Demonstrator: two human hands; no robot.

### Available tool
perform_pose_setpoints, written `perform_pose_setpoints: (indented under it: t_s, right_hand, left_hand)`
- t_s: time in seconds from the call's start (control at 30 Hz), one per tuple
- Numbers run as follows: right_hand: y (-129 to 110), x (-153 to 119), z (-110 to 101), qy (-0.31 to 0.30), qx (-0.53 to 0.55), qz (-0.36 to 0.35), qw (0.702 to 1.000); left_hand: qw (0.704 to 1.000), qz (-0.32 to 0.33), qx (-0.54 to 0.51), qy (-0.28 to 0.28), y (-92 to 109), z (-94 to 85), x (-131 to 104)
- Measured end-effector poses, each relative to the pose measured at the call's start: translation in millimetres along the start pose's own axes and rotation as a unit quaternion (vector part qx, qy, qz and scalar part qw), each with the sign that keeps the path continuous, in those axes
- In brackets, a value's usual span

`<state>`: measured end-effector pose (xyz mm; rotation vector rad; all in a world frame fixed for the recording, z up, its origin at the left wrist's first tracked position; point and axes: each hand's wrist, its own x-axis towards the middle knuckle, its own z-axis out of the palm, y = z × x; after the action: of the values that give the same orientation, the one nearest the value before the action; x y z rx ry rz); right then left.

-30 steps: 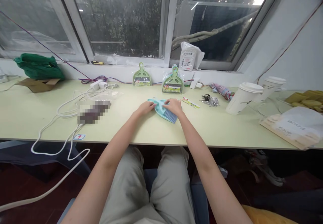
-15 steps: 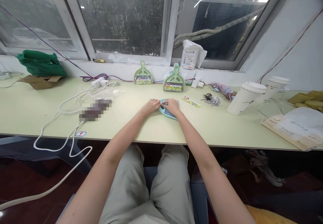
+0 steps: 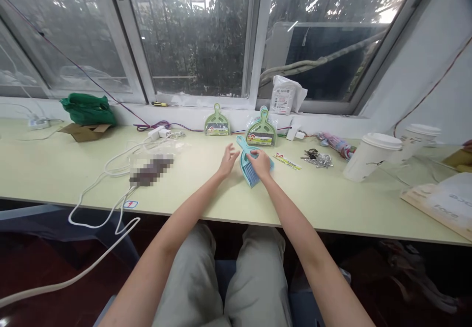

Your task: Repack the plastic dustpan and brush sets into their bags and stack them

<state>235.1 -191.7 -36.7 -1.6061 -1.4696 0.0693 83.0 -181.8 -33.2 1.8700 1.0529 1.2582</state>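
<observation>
In my right hand (image 3: 260, 163) is a light-blue mini dustpan and brush set (image 3: 250, 173), held by its right side. The set is tilted, its looped handle up to the left and the blue bristles toward me. My left hand (image 3: 228, 162) is just left of it, fingers spread, touching nothing. Right of the set lies a narrow printed label strip (image 3: 287, 161). Behind stand two green dustpan and brush sets, one packed set (image 3: 217, 121) on the left and another (image 3: 261, 129) closer to my right hand.
White cables (image 3: 110, 167) and a blurred-out item (image 3: 151, 169) lie on the left. A green bag (image 3: 87, 109) rests on a cardboard box (image 3: 84, 132). To the right are small metal pieces (image 3: 317, 159), a paper cup (image 3: 372, 157) and a paper bag (image 3: 438, 199). The table edge (image 3: 228, 220) runs before my knees.
My left hand has come off the blue set and moved left, its fingers opening. The set has been turned and tilted in my right hand, so its handle now shows. The view has tipped upward.
</observation>
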Motion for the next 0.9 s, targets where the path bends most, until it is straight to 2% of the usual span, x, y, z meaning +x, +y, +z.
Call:
perform_pose_setpoints:
  t_s: [0.07, 0.1, 0.13, 0.17, 0.23, 0.3, 0.33, 0.4, 0.5, 0.6, 0.7, 0.8, 0.9]
  right_hand:
    - [1.1, 3.8, 0.6, 0.003, 0.052, -0.008, 0.999]
    - [3.8, 6.3, -1.0, -0.004, 0.069, -0.008, 0.998]
    - [8.5, 8.9, -3.9, -0.001, 0.073, 0.001, 0.997]
    - [15.3, 11.4, -8.4, 0.016, 0.059, 0.02, 0.998]
    - [34.3, 15.3, -20.4, 0.085, -0.021, 0.085, 0.993]
    - [55.8, 16.5, -32.9, 0.114, -0.122, 0.161, 0.973]
    - [65.0, 16.1, -37.6, 0.095, -0.158, 0.195, 0.963]
    - [76.2, 14.4, -41.1, 0.006, -0.189, 0.217, 0.958]
    - [70.2, 11.0, -30.1, -0.137, -0.16, 0.122, 0.97]
    - [47.1, 5.3, -8.3, -0.222, -0.094, -0.003, 0.971]
    - [28.9, -2.5, 9.3, -0.226, -0.092, -0.059, 0.968]
    - [26.2, -6.4, 15.5, -0.229, -0.14, -0.046, 0.962]
    - [32.5, -3.7, 12.4, -0.237, -0.126, -0.041, 0.962]
  left_hand:
    - [0.978, -0.107, -0.134, -0.115, 1.2, 3.9, 1.0]
    - [0.963, -0.143, -0.173, -0.149, 0.5, 4.3, 1.9]
    - [0.954, -0.167, -0.197, -0.155, -1.0, 3.4, 3.1]
    - [0.951, -0.184, -0.211, -0.133, -3.2, 1.1, 4.8]
    - [0.951, -0.207, -0.222, -0.049, -9.2, -7.1, 9.6]
    - [0.948, -0.219, -0.229, 0.03, -17.1, -18.0, 16.1]
    - [0.945, -0.224, -0.234, 0.054, -21.4, -23.6, 19.6]
    - [0.937, -0.231, -0.252, 0.073, -30.5, -33.7, 26.5]
    - [0.916, -0.261, -0.288, 0.096, -43.2, -44.5, 34.3]
    - [0.895, -0.288, -0.313, 0.134, -52.3, -50.7, 37.9]
    - [0.889, -0.286, -0.323, 0.154, -57.1, -53.8, 38.2]
    - [0.886, -0.285, -0.327, 0.162, -58.3, -54.0, 36.9]
    - [0.889, -0.281, -0.324, 0.16, -56.5, -52.0, 34.9]
